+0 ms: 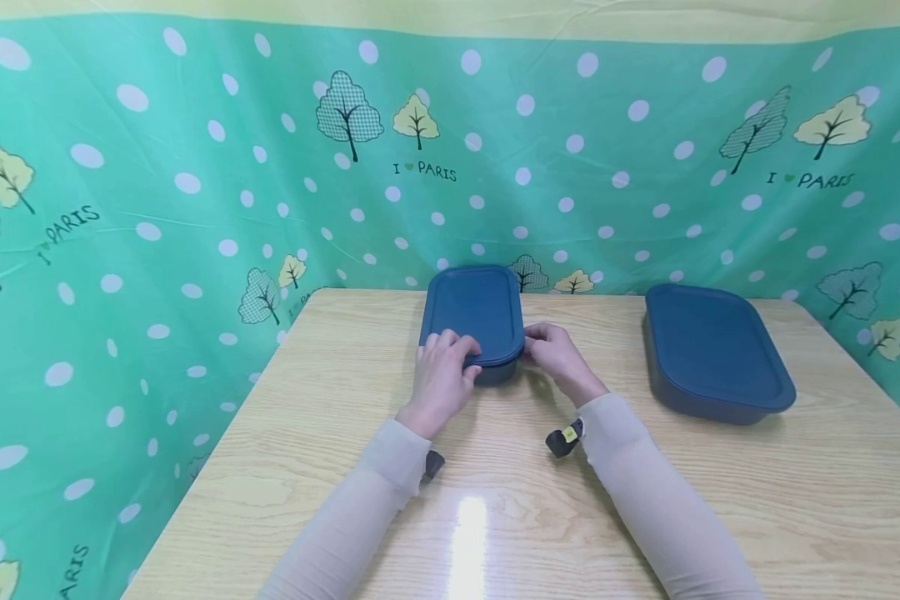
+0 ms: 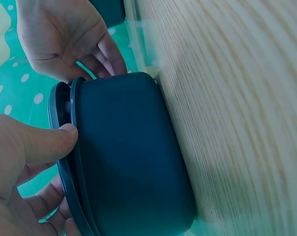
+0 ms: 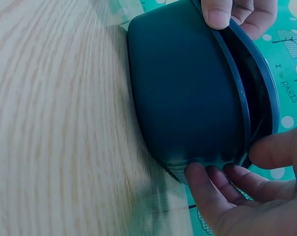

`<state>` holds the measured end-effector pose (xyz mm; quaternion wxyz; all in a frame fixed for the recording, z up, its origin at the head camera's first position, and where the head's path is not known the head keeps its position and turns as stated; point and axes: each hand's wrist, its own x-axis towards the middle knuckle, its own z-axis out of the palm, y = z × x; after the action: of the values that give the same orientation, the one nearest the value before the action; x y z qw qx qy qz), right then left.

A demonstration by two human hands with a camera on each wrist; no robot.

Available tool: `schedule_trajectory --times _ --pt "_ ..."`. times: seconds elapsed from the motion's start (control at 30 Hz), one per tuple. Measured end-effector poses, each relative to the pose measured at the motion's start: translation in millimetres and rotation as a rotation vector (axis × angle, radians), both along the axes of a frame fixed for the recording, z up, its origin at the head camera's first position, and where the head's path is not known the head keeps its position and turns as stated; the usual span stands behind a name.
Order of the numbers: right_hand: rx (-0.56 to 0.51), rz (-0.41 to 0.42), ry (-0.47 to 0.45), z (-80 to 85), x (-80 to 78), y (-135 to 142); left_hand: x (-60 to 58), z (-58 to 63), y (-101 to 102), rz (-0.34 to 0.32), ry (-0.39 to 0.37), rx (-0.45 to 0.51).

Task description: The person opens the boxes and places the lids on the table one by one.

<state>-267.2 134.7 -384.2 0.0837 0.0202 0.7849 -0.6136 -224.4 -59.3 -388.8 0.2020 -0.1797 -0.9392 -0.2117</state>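
Observation:
A dark blue lidded food container (image 2: 129, 162) stands toward the far edge of the table. Its lid (image 1: 474, 312) sits raised along the near side, and a dark gap shows between lid and rim in the right wrist view. My left hand (image 1: 444, 379) holds the near left of the lid, thumb at the front edge and fingers over the top. At the near right corner is my right hand (image 1: 558, 358), its thumb (image 3: 271, 150) at the lid's edge by the gap and its fingers (image 3: 202, 184) against the container's side. What the container holds is hidden.
A larger dark blue container (image 1: 720, 350), lid on, stands at the right of the wooden table (image 1: 307, 467). A green curtain (image 1: 195, 167) with dots and trees hangs behind the table and along its left side. Small black devices (image 1: 562, 442) are worn at both wrists.

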Motion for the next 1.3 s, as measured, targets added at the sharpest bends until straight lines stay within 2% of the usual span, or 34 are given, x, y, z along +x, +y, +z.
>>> schedule_trajectory --times 0.4,1.3 --pt "-0.051 0.004 -0.008 0.8 1.0 -0.7 0.5 1.5 0.3 0.003 -0.017 -0.003" --pt "-0.032 0.009 0.0 -2.3 -0.6 -0.5 0.5 3.5 -1.0 0.0 -0.013 -0.005"
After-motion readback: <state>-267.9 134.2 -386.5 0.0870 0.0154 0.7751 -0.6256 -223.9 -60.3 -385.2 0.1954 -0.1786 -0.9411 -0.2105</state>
